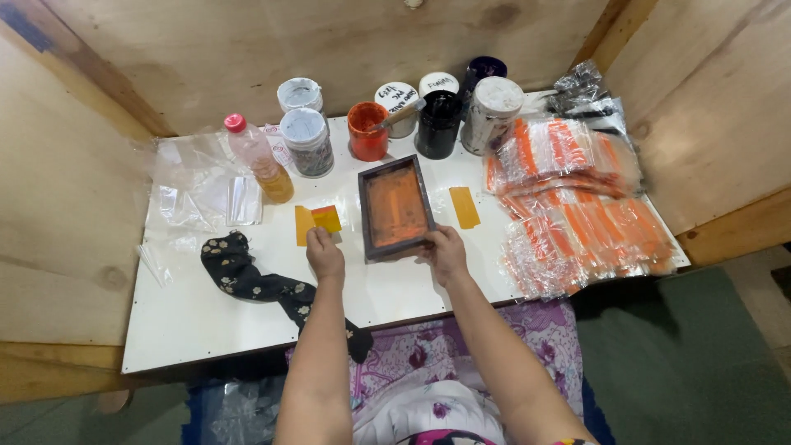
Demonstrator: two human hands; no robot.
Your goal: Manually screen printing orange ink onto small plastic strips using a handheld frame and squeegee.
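Note:
A dark-framed printing screen (pixel 395 208) stained orange lies flat on the white table (pixel 206 317). My right hand (pixel 446 252) grips its near right corner. My left hand (pixel 325 251) pinches a small yellow-and-orange squeegee card (pixel 323 219) just left of the frame. A yellow tape strip (pixel 465 207) is stuck to the table on the frame's right.
Behind the frame stand an open orange paint pot (pixel 367 132) with a stick in it, a black jar (pixel 437 124) and several white-lidded tubs. A bottle of amber liquid (pixel 262 161) stands left. Piles of clear bags with orange print (pixel 577 206) fill the right. A black floral cloth (pixel 247 276) lies near left.

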